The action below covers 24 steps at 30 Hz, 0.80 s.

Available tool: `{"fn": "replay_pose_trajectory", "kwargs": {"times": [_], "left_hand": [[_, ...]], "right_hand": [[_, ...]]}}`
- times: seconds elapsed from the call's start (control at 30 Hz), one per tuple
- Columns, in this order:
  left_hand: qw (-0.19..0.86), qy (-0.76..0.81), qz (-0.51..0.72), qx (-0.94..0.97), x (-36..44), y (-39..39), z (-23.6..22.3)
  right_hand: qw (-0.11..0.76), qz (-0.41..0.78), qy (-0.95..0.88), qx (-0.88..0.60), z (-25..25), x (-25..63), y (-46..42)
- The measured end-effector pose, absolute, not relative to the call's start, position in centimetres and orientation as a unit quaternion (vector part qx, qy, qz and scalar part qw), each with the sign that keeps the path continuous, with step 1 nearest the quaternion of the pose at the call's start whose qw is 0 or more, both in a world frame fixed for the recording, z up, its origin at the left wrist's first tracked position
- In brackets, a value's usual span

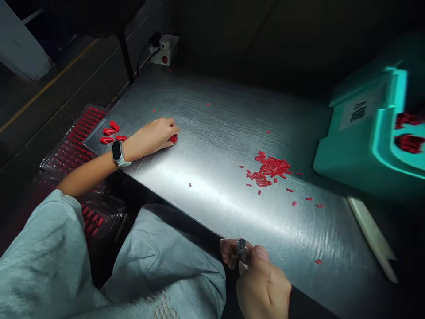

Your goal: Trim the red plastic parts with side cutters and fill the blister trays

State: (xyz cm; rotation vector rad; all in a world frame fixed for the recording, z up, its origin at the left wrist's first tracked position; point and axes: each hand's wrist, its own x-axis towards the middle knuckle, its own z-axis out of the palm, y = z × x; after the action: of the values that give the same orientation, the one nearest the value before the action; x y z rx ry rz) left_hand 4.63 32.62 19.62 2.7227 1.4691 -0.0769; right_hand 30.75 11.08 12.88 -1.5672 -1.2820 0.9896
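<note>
My left hand [156, 136], with a smartwatch [118, 153] on the wrist, lies on the steel table [215, 133] at its left side, fingers curled over a small red plastic piece [173, 139]. Just left of it lie several larger red pieces [111, 132]. My right hand [260, 279] is at the table's near edge, closed round a small metal cutting tool [241, 248]. A heap of tiny red offcuts [268, 170] lies on the table between the hands, toward the right.
A teal plastic bin [365, 137] with red parts inside stands at the right. A pale flat strip [372, 237] lies near the right front edge. Clear trays of red parts [71, 148] sit below the table's left edge. A power strip [164, 49] is at the back.
</note>
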Motion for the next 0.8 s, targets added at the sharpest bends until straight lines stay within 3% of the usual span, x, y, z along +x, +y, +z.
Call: {"fn": "replay_pose_trajectory", "kwargs": {"times": [0.17,0.3,0.43,0.57,0.67,0.8], "left_hand": [[-0.025,0.472,-0.033,0.881,4.9,32.3,19.9],[0.005,0.459,0.146,0.876,5.0,30.3,20.4],[0.275,0.407,0.412,0.768,8.2,24.9,20.3],[0.536,0.322,0.521,0.582,12.9,19.1,18.3],[0.630,0.282,0.545,0.477,15.0,16.8,16.6],[0.660,0.288,0.550,0.422,15.9,16.0,16.0]], "right_hand": [[0.460,0.414,-0.485,-0.617,13.0,30.9,10.6],[0.521,0.503,-0.431,-0.538,13.9,29.6,10.9],[0.559,0.552,-0.389,-0.482,14.4,28.1,11.8],[0.563,0.565,-0.392,-0.459,15.3,27.1,12.4],[0.558,0.551,-0.399,-0.476,16.0,27.0,12.6],[0.565,0.495,-0.423,-0.506,16.3,27.3,12.6]]}}
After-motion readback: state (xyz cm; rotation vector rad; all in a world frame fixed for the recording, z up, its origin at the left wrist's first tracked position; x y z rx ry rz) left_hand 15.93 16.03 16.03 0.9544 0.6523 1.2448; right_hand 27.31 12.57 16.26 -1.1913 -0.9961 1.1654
